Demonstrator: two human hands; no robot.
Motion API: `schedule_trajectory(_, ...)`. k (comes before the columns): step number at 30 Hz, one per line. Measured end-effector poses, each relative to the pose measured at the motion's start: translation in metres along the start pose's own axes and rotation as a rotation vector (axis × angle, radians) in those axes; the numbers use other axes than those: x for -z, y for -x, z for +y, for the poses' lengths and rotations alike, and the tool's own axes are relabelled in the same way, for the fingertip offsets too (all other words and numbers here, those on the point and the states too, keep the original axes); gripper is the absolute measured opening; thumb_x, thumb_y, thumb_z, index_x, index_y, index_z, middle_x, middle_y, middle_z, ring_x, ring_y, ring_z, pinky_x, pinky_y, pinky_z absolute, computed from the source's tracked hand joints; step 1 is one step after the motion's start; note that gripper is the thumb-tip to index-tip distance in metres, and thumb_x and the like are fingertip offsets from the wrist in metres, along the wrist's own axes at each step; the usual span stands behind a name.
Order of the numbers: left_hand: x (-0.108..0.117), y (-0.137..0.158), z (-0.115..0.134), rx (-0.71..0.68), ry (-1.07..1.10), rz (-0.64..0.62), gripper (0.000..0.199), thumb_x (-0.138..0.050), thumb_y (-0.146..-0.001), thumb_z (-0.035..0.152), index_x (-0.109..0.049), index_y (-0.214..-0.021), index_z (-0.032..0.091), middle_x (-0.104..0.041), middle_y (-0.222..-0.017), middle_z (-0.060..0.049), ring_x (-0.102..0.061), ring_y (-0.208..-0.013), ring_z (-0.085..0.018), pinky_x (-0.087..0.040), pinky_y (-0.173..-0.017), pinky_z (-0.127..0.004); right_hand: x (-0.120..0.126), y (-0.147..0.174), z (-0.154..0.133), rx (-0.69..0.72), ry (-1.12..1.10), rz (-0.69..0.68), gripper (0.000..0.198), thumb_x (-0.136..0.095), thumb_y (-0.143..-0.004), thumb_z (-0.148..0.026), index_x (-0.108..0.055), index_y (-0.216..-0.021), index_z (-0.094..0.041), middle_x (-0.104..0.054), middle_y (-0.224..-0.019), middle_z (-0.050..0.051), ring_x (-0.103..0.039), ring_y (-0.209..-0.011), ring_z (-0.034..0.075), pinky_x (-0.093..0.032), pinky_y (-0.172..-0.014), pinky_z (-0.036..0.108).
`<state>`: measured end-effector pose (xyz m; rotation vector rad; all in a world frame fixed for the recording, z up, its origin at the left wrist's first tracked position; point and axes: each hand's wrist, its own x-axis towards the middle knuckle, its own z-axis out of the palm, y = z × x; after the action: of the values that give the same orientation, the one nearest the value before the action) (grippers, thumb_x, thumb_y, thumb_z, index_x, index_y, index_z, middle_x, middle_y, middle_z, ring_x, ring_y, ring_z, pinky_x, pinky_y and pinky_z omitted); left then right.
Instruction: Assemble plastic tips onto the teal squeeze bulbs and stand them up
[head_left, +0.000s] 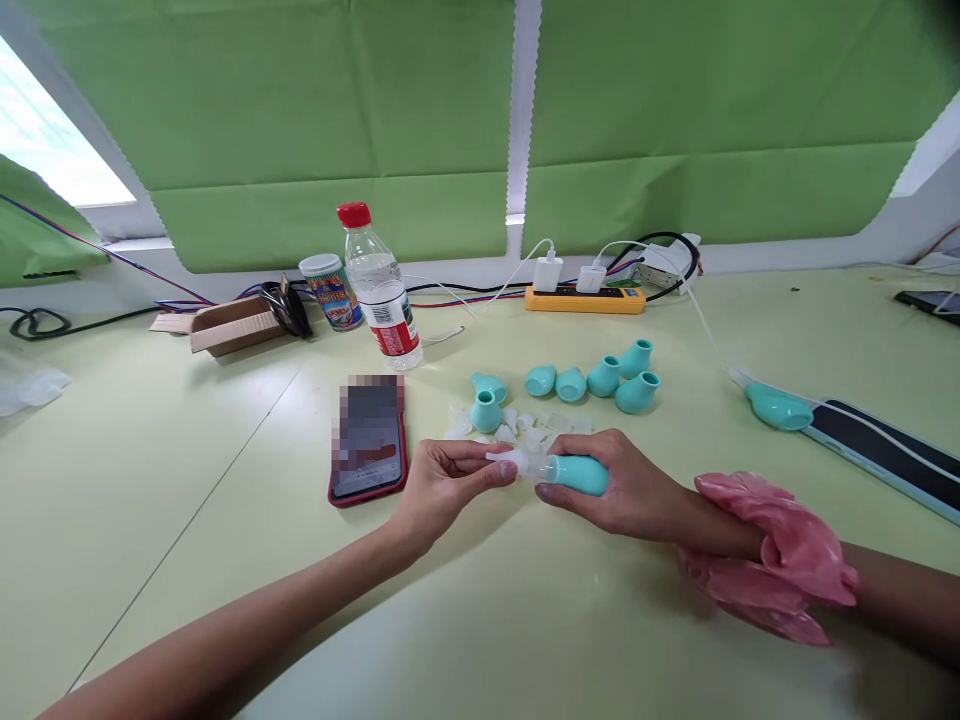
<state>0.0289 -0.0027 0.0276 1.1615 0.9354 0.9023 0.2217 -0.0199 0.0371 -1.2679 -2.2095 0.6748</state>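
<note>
My right hand (pixel 626 485) grips a teal rubber bulb (pixel 581 473) lying sideways just above the table. My left hand (pixel 450 480) pinches the clear plastic tip (pixel 511 461) at the bulb's mouth, so both hands meet on the one piece. A pink scrunchie (pixel 772 555) sits around my right wrist. Beyond my hands lie several loose clear tips (pixel 536 428) and several more teal bulbs (pixel 600 378). One further teal bulb (pixel 778 408) lies to the right by a cable.
A red-cased phone (pixel 367 440) lies left of my hands. Farther back stand a water bottle (pixel 380 290), a printed cup (pixel 331 292), a small cardboard box (pixel 229 325) and a yellow power strip (pixel 585 298) with chargers. A dark device (pixel 885 450) lies at right.
</note>
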Motion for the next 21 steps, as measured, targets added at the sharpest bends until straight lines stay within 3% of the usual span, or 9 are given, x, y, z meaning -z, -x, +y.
schedule_trajectory(6, -0.003, 0.004, 0.003, -0.125, -0.085, 0.063, 0.034, -0.071, -0.061, 0.027, -0.066, -0.091, 0.012, -0.070, -0.084, -0.006, -0.064, -0.082, -0.023, -0.053, -0.076, -0.033, 0.007, 0.000, -0.001, 0.085, 0.014, -0.011, 0.017, -0.051, -0.078, -0.034, -0.055, -0.084, -0.019, -0.059, -0.078, 0.002, -0.053, -0.067, 0.013, -0.041, -0.061, 0.025)
schedule_trajectory(10, 0.003, 0.005, 0.001, -0.342, -0.214, 0.046, 0.031, -0.053, -0.078, 0.030, -0.055, -0.104, 0.012, -0.068, -0.089, -0.008, -0.064, -0.078, -0.018, -0.052, -0.073, -0.031, 0.019, -0.009, 0.001, 0.125, 0.067, 0.157, 0.017, -0.056, -0.075, -0.033, -0.057, -0.078, -0.017, -0.057, -0.079, 0.004, -0.053, -0.072, 0.015, -0.042, -0.066, 0.027)
schedule_trajectory(14, 0.009, 0.001, -0.008, -0.686, -0.796, 0.019, 0.016, -0.043, -0.082, 0.022, -0.056, -0.087, 0.013, -0.066, -0.079, -0.008, -0.060, -0.072, -0.016, -0.049, -0.066, -0.029, 0.036, -0.038, 0.010, 0.090, 0.085, 0.393, 0.021, -0.059, -0.071, -0.035, -0.059, -0.082, -0.016, -0.055, -0.081, 0.005, -0.052, -0.071, 0.015, -0.042, -0.060, 0.026)
schedule_trajectory(17, 0.008, -0.001, -0.016, -0.990, -1.318, -0.018, 0.016, -0.044, -0.079, 0.019, -0.059, -0.084, 0.014, -0.062, -0.092, -0.012, -0.056, -0.082, -0.021, -0.046, -0.066, -0.034, 0.042, -0.065, 0.020, 0.006, 0.025, 0.466, 0.024, -0.060, -0.069, -0.036, -0.061, -0.083, -0.016, -0.060, -0.085, 0.005, -0.055, -0.076, 0.017, -0.044, -0.061, 0.026)
schedule_trajectory(19, 0.006, -0.001, -0.021, -1.081, -1.526, -0.007, 0.019, -0.045, -0.078, 0.020, -0.059, -0.089, 0.014, -0.059, -0.100, -0.013, -0.054, -0.088, -0.025, -0.045, -0.068, -0.038, 0.042, -0.082, 0.027, -0.024, -0.032, 0.493, 0.024, -0.060, -0.068, -0.035, -0.061, -0.082, -0.015, -0.062, -0.085, 0.005, -0.057, -0.074, 0.017, -0.046, -0.063, 0.027)
schedule_trajectory(21, 0.005, 0.000, -0.024, -1.058, -1.616, 0.004, 0.023, -0.045, -0.077, 0.022, -0.058, -0.093, 0.014, -0.058, -0.103, -0.014, -0.052, -0.092, -0.028, -0.044, -0.072, -0.041, 0.039, -0.096, 0.034, -0.044, -0.055, 0.473, 0.024, -0.059, -0.068, -0.032, -0.060, -0.081, -0.013, -0.063, -0.084, 0.006, -0.059, -0.070, 0.016, -0.048, -0.063, 0.027)
